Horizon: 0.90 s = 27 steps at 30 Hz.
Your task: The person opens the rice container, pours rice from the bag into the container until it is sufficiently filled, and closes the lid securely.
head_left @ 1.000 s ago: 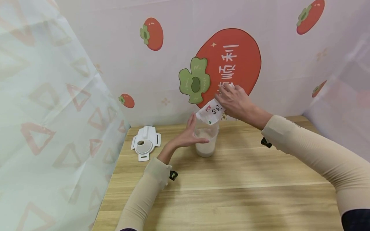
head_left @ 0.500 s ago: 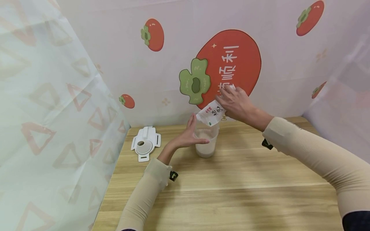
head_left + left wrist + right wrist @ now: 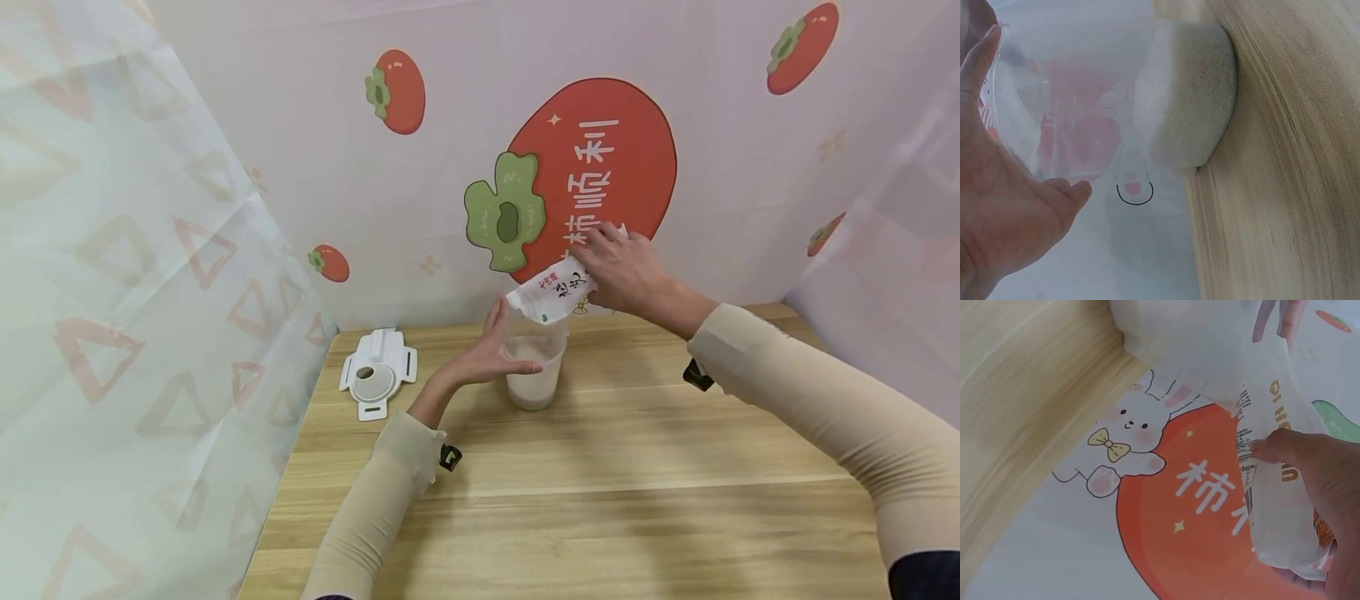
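Observation:
My left hand (image 3: 487, 354) holds a tall clear plastic cup (image 3: 551, 367) near its rim, thumb and fingers spread around the wall. The cup stands upright on the wooden table, its lower part filled with pale, fine-grained contents (image 3: 1200, 94). In my right hand (image 3: 622, 271) is a white printed bag (image 3: 551, 292), tilted so its narrow end hangs over the cup's mouth. My right thumb presses across the bag's side in the right wrist view, with the fingers behind it (image 3: 1285, 494). The bag's lower end is close to my left fingertips.
A white plastic piece (image 3: 378, 371) with slotted tabs and a round raised opening lies at the table's back left. The wooden table (image 3: 570, 517) backs onto a wall sheet (image 3: 262, 167) printed with persimmons, and another sheet hangs at the left.
My right hand has shifted slightly to the right, pulling the upper end of the bag with it, so more of the print shows. My left hand and the cup stay put.

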### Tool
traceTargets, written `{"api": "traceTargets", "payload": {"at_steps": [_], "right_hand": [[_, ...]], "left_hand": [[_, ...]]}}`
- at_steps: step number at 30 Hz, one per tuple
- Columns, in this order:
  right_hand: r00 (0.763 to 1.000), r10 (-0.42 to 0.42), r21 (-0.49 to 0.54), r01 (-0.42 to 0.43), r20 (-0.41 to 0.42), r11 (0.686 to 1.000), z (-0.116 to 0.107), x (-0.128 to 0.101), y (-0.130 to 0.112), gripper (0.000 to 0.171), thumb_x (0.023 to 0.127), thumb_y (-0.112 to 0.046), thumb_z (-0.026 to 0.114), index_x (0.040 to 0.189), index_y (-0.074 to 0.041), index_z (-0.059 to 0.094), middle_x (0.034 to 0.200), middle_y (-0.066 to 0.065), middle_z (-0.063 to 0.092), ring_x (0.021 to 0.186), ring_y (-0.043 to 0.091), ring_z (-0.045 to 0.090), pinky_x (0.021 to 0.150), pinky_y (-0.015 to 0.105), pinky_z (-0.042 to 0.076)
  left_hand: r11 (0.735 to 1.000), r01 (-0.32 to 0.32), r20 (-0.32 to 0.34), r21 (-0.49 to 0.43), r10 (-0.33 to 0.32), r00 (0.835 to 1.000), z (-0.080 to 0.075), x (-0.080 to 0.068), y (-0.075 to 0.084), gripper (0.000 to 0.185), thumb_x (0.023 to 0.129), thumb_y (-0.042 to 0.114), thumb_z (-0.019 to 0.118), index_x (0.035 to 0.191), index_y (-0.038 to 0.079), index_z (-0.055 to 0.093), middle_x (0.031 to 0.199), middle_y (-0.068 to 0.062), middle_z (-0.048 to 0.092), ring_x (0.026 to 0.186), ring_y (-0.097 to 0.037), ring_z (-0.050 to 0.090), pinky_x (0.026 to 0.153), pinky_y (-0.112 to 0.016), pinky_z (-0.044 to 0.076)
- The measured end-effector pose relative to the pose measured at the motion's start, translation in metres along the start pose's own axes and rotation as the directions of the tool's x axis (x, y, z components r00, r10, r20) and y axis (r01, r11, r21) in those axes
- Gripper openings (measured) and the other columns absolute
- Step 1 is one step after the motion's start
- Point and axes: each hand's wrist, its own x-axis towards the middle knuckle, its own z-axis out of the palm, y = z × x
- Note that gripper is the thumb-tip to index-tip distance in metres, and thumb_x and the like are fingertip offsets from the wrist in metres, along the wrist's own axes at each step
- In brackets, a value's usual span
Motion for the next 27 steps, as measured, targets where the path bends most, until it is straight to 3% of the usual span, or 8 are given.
{"api": "traceTargets", "payload": {"at_steps": [11, 17, 27], "right_hand": [[0.984, 0.124, 0.155, -0.143, 0.125, 0.977, 0.013, -0.008, 0.009, 0.076, 0.081, -0.038, 0.086, 0.144, -0.006, 0.058, 0.132, 0.022, 0.06, 0.123, 0.04, 0.05, 0.08, 0.06, 0.06], [0.975, 0.158, 0.193, -0.187, 0.159, 0.963, 0.019, -0.013, 0.014, 0.079, 0.081, -0.043, 0.085, 0.147, -0.009, 0.058, 0.136, 0.022, 0.061, 0.123, 0.04, 0.052, 0.076, 0.061, 0.06], [0.957, 0.198, 0.299, -0.257, 0.214, 0.919, 0.032, -0.02, 0.021, 0.082, 0.08, -0.046, 0.087, 0.145, -0.004, 0.059, 0.136, 0.025, 0.061, 0.12, 0.041, 0.057, 0.082, 0.062, 0.058]], "left_hand": [[1.0, -0.005, -0.002, 0.008, 0.005, 1.0, 0.0, 0.0, -0.001, 0.14, 0.084, 0.048, 0.087, 0.166, 0.018, -0.023, 0.175, -0.009, -0.025, 0.163, -0.023, -0.012, 0.13, -0.054, 0.017], [1.0, 0.002, -0.005, 0.001, -0.002, 1.0, 0.0, 0.0, -0.001, 0.14, 0.084, 0.047, 0.087, 0.167, 0.015, -0.02, 0.176, -0.009, -0.024, 0.163, -0.023, -0.012, 0.13, -0.053, 0.017], [1.0, 0.003, -0.004, 0.006, -0.003, 1.0, 0.001, 0.0, 0.0, 0.138, 0.085, 0.045, 0.087, 0.167, 0.009, -0.019, 0.176, -0.006, -0.025, 0.163, -0.023, -0.013, 0.131, -0.053, 0.015]]}}
